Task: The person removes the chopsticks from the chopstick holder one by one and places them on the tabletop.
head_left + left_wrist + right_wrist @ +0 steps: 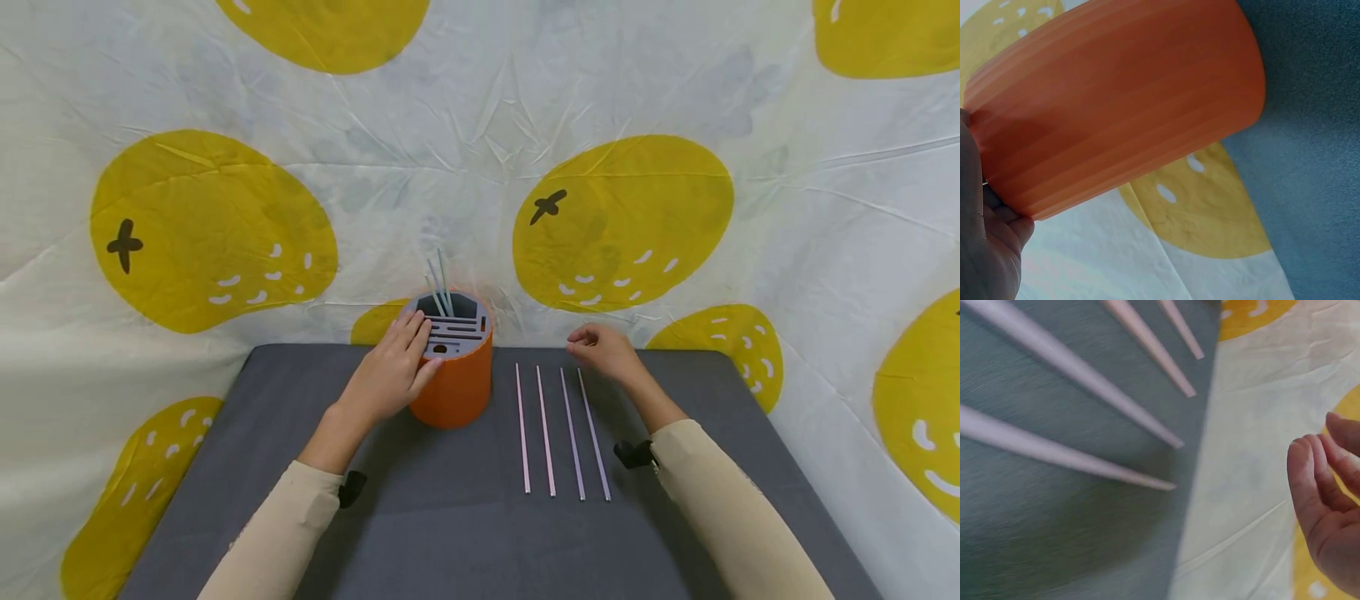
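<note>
Left grip (390,371) rested over the holder (453,392), fingers fairly straight, probably steadying it. Four chopsticks (572,434) lay right of holder, spaced likely for single pickup; right grip (606,354), narrow, nothing held, farther right.

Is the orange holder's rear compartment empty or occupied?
Occupied: in the head view, three pale sticks poke up from the rear compartment of the orange holder.

Sleeves (277,533) cropped below, sticks (1085,374) cut off in right-wrist view
</note>
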Tool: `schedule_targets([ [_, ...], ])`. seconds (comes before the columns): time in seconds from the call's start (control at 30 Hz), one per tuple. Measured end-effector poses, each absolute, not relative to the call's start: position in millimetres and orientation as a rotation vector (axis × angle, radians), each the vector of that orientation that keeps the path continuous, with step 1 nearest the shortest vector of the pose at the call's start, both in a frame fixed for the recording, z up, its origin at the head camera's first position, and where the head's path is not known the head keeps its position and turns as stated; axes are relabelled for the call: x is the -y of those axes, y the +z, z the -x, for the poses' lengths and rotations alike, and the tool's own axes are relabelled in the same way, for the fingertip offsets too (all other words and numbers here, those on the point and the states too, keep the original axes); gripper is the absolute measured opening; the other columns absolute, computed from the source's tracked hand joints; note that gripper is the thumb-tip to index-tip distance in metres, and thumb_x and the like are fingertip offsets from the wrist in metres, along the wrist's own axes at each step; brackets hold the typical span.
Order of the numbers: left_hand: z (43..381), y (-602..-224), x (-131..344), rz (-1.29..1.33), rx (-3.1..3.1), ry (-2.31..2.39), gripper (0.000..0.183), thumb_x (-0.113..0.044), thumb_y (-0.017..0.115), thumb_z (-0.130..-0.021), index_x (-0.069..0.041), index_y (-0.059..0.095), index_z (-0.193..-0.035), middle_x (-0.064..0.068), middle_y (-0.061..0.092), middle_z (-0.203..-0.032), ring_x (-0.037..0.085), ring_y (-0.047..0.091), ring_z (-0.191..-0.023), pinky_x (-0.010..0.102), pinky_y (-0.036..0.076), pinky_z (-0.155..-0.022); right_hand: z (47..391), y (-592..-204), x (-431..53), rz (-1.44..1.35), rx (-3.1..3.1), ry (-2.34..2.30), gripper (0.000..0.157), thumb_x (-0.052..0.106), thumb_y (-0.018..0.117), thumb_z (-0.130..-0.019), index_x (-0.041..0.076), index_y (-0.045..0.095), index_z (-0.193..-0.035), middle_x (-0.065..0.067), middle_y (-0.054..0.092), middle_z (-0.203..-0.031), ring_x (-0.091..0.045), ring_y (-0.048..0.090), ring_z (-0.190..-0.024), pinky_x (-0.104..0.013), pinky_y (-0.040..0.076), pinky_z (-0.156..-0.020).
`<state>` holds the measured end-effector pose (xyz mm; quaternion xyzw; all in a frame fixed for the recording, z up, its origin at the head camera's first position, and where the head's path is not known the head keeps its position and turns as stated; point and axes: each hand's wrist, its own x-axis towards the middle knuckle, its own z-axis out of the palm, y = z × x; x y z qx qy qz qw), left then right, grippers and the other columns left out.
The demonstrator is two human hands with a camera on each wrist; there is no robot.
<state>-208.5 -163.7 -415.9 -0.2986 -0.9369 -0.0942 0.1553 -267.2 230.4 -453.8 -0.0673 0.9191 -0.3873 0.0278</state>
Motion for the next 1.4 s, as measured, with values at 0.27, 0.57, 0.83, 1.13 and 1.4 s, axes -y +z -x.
schedule_targets([
  [0.27,208,-416,164,0.86,2.673,-0.267,0.068,-0.039,0.053,-0.108,0.006,0.038,-0.156,0.025,0.036,-0.163,0.041,0.031,-0.154,0.051,0.025,-0.127,284,-412,-189,0.375,-2.836,-1.325,0.035,0.025,0.07,-0.1,-0.002,0.07,-0.123,-0.02,0.075,-0.11,-0.034,0.074,-0.094,-0.037,0.063,-0.08],
  [0.57,208,-416,163,0.854,2.686,-0.265,0.068,-0.04,0.052,-0.108,0.006,0.038,-0.156,0.025,0.036,-0.163,0.041,0.03,-0.155,0.051,0.025,-0.128,307,-382,-135,0.557,-2.848,-1.447,0.028,0.019,0.073,-0.098,0.003,0.072,-0.12,-0.015,0.075,-0.111,-0.029,0.072,-0.101,-0.045,0.06,-0.091],
  [0.83,209,-417,165,0.856,2.661,-0.258,0.067,-0.039,0.054,-0.107,0.007,0.04,-0.155,0.026,0.038,-0.162,0.041,0.033,-0.153,0.051,0.028,-0.126,321,-368,-92,0.635,-2.825,-1.497,0.028,0.019,0.075,-0.097,0.004,0.071,-0.12,-0.012,0.075,-0.113,-0.027,0.07,-0.103,-0.043,0.059,-0.093],
  [1.13,209,-416,163,0.877,2.637,-0.244,0.066,-0.037,0.054,-0.107,0.008,0.042,-0.154,0.026,0.04,-0.161,0.042,0.035,-0.152,0.052,0.028,-0.126,324,-358,-59,0.642,-2.803,-1.446,0.028,0.019,0.075,-0.096,0.002,0.07,-0.117,-0.013,0.073,-0.108,-0.027,0.07,-0.099,-0.041,0.06,-0.09],
  [1.4,209,-419,162,0.885,2.603,-0.236,0.065,-0.036,0.056,-0.106,0.009,0.044,-0.152,0.027,0.042,-0.159,0.043,0.037,-0.151,0.052,0.031,-0.125,325,-365,-44,0.56,-2.886,-1.352,0.024,0.024,0.077,-0.095,0.006,0.069,-0.108,-0.01,0.072,-0.104,-0.024,0.069,-0.096,-0.036,0.06,-0.086],
])
